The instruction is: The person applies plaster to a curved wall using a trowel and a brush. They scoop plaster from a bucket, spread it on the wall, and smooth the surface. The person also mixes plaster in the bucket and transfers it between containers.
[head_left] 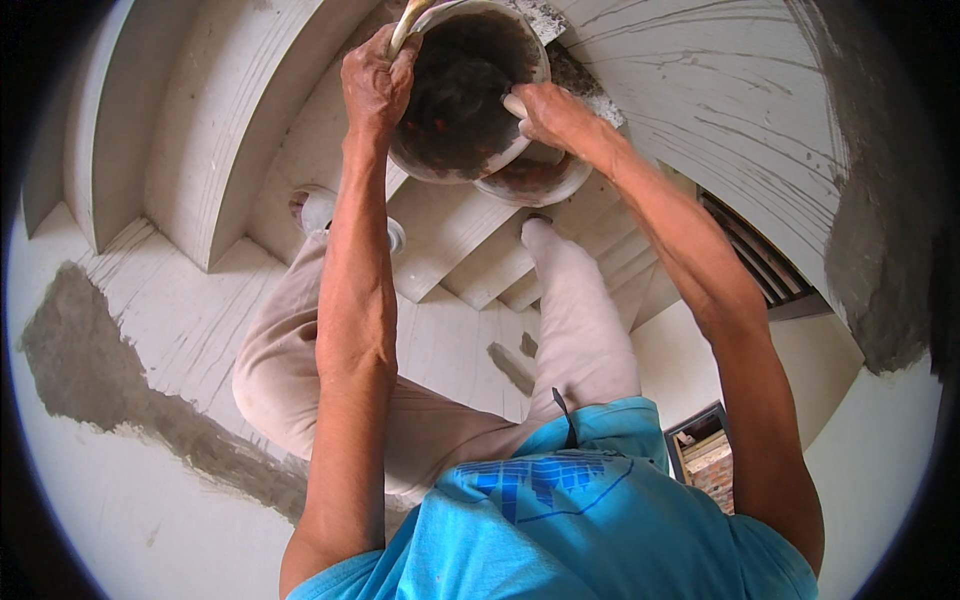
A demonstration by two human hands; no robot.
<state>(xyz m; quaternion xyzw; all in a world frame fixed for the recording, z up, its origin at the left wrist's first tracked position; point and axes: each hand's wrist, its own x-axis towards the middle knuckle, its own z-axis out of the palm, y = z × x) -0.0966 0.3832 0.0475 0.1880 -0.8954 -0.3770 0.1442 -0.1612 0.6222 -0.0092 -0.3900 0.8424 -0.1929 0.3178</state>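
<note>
A round pail (545, 70) with a pale rim and a dark, wet-looking inside is at the top middle. My left hand (378, 80) is closed round a pale, yellowish handle (410, 22) at the pail's left rim; I cannot tell whether it belongs to the pail or to a tool. On the right side of the rim, my right hand (558, 122) grips a short pale handle (514, 106) whose far end is lost in the dark inside. Partly under this pail is a second pail (560, 185), with reddish-brown stains inside.
Pale stair steps (200, 130) rise at the left, and more steps (480, 265) descend below the pails. My feet are on the stairs. A drip-streaked wall (720, 100) with a grey cement patch (885, 250) stands at the right. Another cement patch (80, 350) marks the left wall.
</note>
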